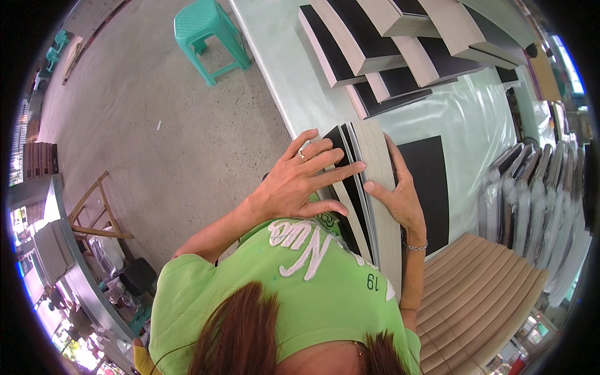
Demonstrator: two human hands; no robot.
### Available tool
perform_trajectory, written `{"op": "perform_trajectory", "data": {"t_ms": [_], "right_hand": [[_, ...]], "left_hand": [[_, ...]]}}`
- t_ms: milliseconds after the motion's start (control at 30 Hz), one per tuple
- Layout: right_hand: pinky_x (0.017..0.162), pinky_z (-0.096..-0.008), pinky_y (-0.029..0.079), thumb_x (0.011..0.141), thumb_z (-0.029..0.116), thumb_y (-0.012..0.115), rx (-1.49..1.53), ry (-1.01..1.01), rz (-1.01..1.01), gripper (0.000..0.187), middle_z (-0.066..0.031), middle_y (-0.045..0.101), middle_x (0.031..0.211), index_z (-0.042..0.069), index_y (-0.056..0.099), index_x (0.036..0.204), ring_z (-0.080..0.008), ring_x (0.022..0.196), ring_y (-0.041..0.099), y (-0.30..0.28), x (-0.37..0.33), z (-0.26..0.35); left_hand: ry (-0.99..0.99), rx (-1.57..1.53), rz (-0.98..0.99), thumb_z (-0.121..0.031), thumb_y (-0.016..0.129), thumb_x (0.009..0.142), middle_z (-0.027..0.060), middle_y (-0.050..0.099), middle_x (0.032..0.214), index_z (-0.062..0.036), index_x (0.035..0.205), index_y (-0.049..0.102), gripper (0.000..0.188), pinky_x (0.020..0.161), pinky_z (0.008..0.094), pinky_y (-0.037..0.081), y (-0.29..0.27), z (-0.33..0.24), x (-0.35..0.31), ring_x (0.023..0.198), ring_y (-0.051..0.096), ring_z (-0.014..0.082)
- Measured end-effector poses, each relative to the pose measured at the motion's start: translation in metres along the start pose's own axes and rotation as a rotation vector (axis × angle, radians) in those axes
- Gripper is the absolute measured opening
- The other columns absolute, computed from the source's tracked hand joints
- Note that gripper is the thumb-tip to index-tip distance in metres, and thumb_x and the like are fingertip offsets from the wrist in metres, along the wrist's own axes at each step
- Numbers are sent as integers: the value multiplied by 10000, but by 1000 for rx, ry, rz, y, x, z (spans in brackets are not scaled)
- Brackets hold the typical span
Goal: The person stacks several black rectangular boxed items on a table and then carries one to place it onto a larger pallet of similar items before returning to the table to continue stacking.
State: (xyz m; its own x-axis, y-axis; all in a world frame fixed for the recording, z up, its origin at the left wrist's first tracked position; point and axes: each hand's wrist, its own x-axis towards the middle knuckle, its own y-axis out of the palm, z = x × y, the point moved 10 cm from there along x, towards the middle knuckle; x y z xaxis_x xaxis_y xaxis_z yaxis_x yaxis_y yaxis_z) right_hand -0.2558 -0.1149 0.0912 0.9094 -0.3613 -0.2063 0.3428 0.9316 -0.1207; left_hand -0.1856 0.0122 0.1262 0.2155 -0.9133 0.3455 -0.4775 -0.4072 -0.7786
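Thick books (379,162) with pale, finely ridged page edges and black covers stand upright between my hands, against my front at the table's edge. My right hand (400,194) grips the rightmost book, thumb across its page edge and fingers round its far side. Spread over the left book (352,209) is my left hand (309,172), its index fingertip touching near the dark gap between the books. The left thumb points along the near part of that book. A flat black cover or book (428,181) lies on the table beside my right hand.
Stacked black-covered books (400,50) lie on the glossy pale table (281,69) farther back. Wrapped items (531,206) line the right side, above a fanned row of brown-edged pieces (481,287). A green plastic stool (209,34) and a wooden frame (100,206) stand left.
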Motion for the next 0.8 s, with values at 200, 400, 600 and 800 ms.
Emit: {"op": "perform_trajectory", "data": {"t_ms": [200,400,600,800], "right_hand": [[1051,-358,356,734,246,793,40,25,-3,921,-170,432,1380,2,273,1453,-238,1260,437,0,0,-2],[1051,-361,351,740,226,782,-18,6,-13,901,-171,434,1374,7,277,1453,-239,1256,437,-2,0,-2],[1054,-365,341,763,264,764,10,17,-9,880,-170,434,1372,6,281,1451,-244,1263,425,-1,-1,0],[1059,-362,334,770,286,764,35,-11,2,876,-173,433,1373,5,286,1448,-244,1269,419,1,0,1]], "left_hand": [[2,-27,0,-676,622,695,59,510,1046,-222,1251,610,718,1131,519,221,-1,2,0,1164,458,252],[34,-98,-83,-611,645,745,103,517,1142,-128,1202,588,668,1113,529,241,-14,-1,5,1169,465,281],[22,-1,62,-723,580,702,83,519,1023,-243,1325,530,788,1114,548,226,3,-4,18,1147,485,282],[29,9,15,-746,550,663,62,508,993,-276,1349,520,833,1107,544,240,2,-3,11,1098,498,260]]}}
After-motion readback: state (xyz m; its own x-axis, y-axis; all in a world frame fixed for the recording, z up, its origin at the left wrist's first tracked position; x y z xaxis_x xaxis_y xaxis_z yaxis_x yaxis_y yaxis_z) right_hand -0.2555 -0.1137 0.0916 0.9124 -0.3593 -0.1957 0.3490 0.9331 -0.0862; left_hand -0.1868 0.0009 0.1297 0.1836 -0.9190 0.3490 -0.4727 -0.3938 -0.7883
